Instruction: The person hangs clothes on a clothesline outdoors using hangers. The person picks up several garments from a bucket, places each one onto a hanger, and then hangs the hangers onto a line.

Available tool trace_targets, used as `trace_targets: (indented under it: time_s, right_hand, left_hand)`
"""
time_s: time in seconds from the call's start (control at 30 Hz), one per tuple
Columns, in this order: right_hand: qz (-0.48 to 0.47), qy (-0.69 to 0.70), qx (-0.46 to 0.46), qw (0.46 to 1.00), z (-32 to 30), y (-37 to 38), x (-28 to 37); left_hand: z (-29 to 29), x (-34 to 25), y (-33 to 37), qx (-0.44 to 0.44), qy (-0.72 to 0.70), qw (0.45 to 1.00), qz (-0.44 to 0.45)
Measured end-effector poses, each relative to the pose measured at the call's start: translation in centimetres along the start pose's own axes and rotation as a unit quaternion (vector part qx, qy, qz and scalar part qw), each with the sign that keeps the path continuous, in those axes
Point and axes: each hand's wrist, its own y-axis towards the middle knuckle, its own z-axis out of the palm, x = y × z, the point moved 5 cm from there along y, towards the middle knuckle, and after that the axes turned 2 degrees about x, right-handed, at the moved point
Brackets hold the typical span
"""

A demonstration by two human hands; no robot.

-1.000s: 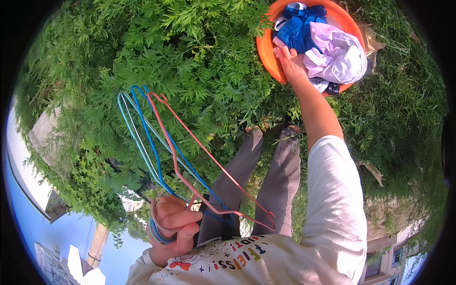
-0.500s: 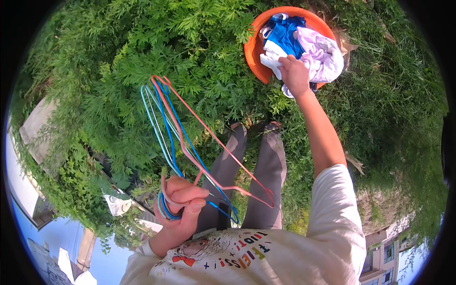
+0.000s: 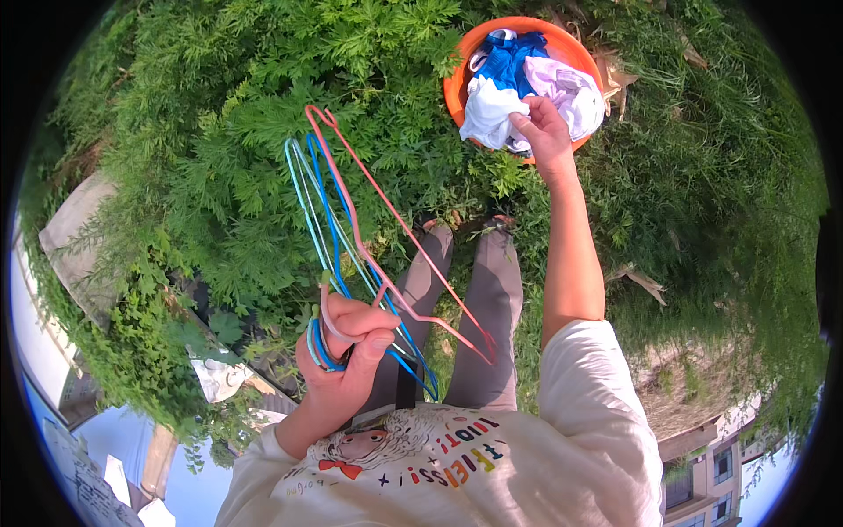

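Observation:
My left hand (image 3: 344,342) is closed round the hooks of several clothes hangers, held in front of my waist. A pink hanger (image 3: 356,230) lies uppermost, with blue (image 3: 330,211) and light turquoise (image 3: 304,195) ones behind it. Out ahead to the right, my right hand (image 3: 546,132) pinches a white garment (image 3: 488,114) at the near side of an orange basin (image 3: 454,91). Beside that garment in the basin are a blue garment (image 3: 507,67) and a pale lilac one (image 3: 566,90). How far the white garment reaches under the others is hidden.
Leafy green plants (image 3: 211,158) grow thickly around the basin and my legs (image 3: 492,299). Dry husks (image 3: 615,81) lie to the basin's right. At the far left stands a grey slab (image 3: 81,237), and a white scrap (image 3: 218,376) rests near a plank.
My right hand has shifted slightly left and draws the white garment toward me, spreading more of it over the basin's near rim. The hangers in my left hand have moved up and right in view.

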Motion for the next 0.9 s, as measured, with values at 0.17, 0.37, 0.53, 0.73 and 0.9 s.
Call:
trace_targets:
  time_s: [0.17,0.37,0.53,0.73,0.9]
  right_hand:
    - [0.036,0.114,-0.035,0.992,-1.2,-3.6,7.6]
    - [-0.061,0.164,-0.040,0.984,-2.3,-9.6,19.3]
    - [-0.120,0.179,-0.070,0.974,-2.1,-15.3,29.5]
    - [-0.154,0.193,-0.086,0.965,-1.2,-23.6,40.3]
    - [-0.216,0.235,0.005,0.948,-0.9,-29.2,46.4]
  left_hand:
    - [-0.9,-3.2,-1.7,-0.028,0.008,0.999,0.017]
    - [-1.2,-7.7,-4.6,-0.038,-0.040,0.998,-0.009]
    - [-1.2,-12.1,-6.4,-0.041,-0.048,0.997,0.034]
    - [-0.7,-18.2,-6.3,-0.027,-0.098,0.992,0.071]
    - [1.4,-20.1,-3.8,0.043,-0.156,0.985,0.054]
